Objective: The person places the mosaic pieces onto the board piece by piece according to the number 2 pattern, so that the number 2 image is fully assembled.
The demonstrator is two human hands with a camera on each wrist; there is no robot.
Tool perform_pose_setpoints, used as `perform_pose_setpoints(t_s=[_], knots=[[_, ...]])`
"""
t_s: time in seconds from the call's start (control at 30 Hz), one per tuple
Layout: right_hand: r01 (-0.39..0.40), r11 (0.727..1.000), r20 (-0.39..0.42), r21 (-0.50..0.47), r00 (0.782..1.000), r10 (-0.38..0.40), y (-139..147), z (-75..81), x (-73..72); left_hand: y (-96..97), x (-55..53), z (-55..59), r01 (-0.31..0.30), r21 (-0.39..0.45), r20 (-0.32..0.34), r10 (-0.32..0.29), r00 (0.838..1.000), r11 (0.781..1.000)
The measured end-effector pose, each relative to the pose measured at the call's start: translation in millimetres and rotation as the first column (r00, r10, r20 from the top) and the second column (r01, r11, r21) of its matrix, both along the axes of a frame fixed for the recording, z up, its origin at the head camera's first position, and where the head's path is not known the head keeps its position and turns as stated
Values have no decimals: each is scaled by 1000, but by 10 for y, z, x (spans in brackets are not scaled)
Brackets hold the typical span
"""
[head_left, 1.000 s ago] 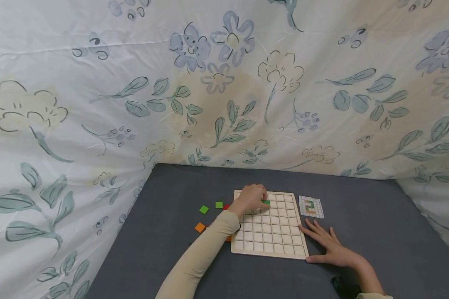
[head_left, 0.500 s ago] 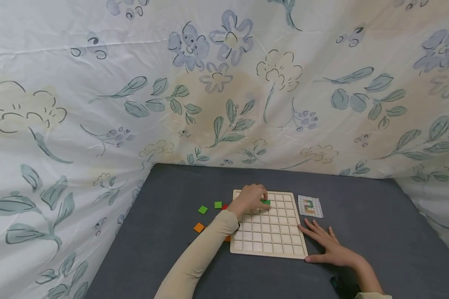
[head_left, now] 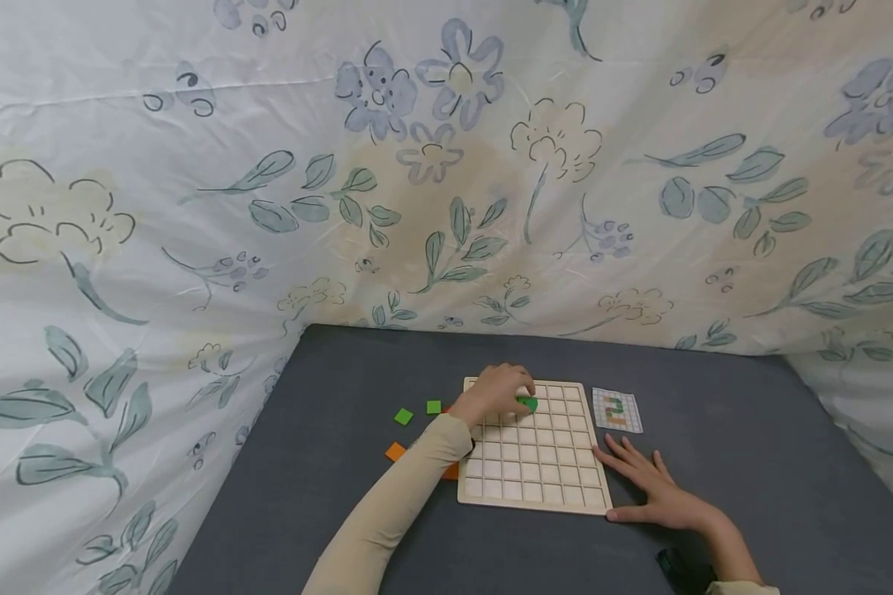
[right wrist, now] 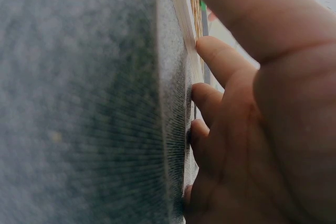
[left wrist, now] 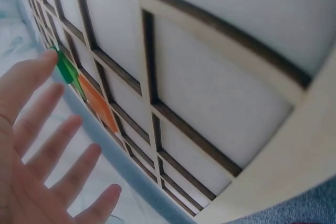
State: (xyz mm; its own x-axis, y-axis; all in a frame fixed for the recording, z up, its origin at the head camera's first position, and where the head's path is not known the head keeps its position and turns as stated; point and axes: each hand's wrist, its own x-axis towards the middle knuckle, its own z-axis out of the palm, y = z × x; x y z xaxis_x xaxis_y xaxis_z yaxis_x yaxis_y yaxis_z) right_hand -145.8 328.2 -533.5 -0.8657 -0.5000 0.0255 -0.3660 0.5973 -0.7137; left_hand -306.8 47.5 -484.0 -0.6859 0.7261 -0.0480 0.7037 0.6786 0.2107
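Observation:
My left hand (head_left: 494,391) is over the far left part of a wooden grid board (head_left: 532,493) and pinches a small green tile (head_left: 527,404) between thumb and fingertips. In the left wrist view this green tile (left wrist: 65,68) stands tilted at the thumb tip. Just beside it, a lighter green tile (left wrist: 77,84) and an orange tile (left wrist: 98,101) lie in squares of the board; from the head view the hand hides them. My right hand (head_left: 658,494) rests at the board's right edge with spread fingers, thumb and index fingertip touching the frame.
Left of the board lie loose green tiles (head_left: 404,416) and orange tiles (head_left: 395,451), partly behind the left sleeve (head_left: 398,504). A pattern card (head_left: 617,411) with coloured squares lies right of the board. A floral cloth (head_left: 446,165) hangs behind the dark table (head_left: 357,372).
The left hand has shifted very slightly left and up, and the green tile in its fingers has tipped so that more of its face shows. The right hand stays in place.

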Motion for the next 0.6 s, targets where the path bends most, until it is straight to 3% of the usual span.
perform_pose_setpoints(t_s=[0.23,0.6], knots=[[1,1000,-10,-4,1000,-1,-5,11,7,30,-5,-33,-23,28,29,22,999,999],[-2,1000,-23,-2,1000,2,6,-5,-4,97,-6,-67,-18,37,-2,18,1000,999]])
